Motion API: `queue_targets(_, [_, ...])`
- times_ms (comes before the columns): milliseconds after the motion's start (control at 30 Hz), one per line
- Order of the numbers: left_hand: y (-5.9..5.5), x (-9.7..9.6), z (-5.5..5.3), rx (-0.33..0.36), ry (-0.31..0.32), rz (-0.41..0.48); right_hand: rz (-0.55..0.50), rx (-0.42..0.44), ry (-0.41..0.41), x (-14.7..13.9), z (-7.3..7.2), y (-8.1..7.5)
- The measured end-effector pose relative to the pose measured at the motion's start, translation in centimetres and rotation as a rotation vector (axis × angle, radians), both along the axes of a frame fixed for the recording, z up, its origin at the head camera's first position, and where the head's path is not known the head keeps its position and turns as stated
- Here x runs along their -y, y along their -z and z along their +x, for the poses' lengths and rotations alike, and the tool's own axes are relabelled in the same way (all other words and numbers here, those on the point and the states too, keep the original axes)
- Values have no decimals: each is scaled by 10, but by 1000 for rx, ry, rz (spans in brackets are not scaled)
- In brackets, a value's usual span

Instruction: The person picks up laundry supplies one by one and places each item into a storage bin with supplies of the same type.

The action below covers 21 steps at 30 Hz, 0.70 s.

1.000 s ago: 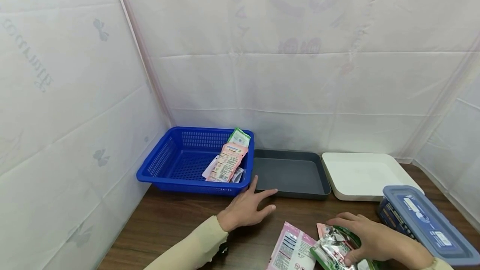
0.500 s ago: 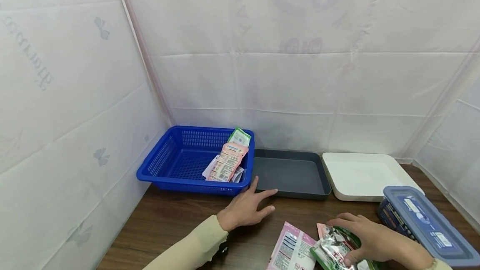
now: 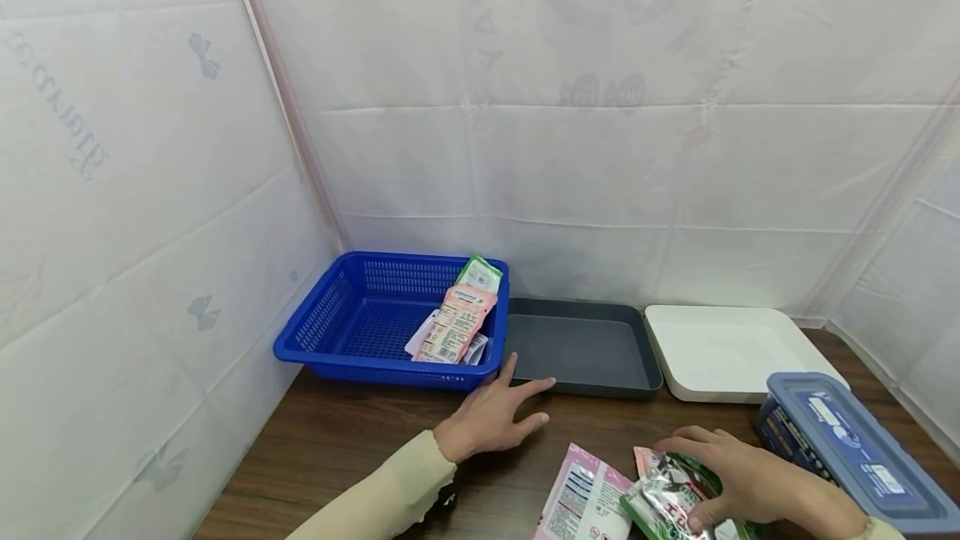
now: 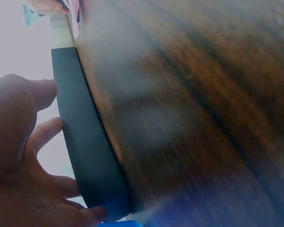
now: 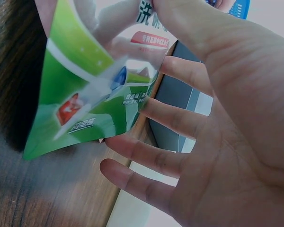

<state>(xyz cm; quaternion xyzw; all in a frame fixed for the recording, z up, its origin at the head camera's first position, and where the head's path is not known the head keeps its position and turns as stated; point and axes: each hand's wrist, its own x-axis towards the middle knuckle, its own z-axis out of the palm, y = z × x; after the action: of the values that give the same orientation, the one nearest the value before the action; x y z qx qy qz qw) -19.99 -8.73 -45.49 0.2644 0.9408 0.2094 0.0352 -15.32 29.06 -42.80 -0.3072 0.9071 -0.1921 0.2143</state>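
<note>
My left hand [image 3: 491, 417] has its fingers spread at the front of the dark grey tray [image 3: 581, 348], by the corner of the blue basket [image 3: 390, 373]. In the left wrist view, fingertips lie against the wall of the grey tray [image 4: 83, 137]. My right hand [image 3: 738, 473] rests over a green-and-silver packet [image 3: 667, 497], its loosely spread fingers along one edge. The right wrist view shows this packet's glossy green front [image 5: 94, 106]; the thumb tip is out of that frame. A pink-and-white packet [image 3: 585, 500] lies left of it, and an orange-pink packet corner [image 3: 645, 461] sticks out beneath.
Inside the basket, several packets, including a pink pouch [image 3: 456, 325], lean at the right side. A white tray [image 3: 738, 348] stands right of the grey one. A lidded blue box [image 3: 862, 448] is beside my right hand. White sheeting [image 3: 570, 157] encloses the wooden table [image 3: 315, 440].
</note>
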Motion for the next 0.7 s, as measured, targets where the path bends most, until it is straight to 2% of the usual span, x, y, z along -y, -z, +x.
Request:
queue_targets(333, [0, 1, -1, -19, 8, 2, 8, 17, -24, 3, -2, -5])
queue_targets(700, [-1, 0, 1, -18, 8, -11, -15, -23, -58, 6, -2, -10])
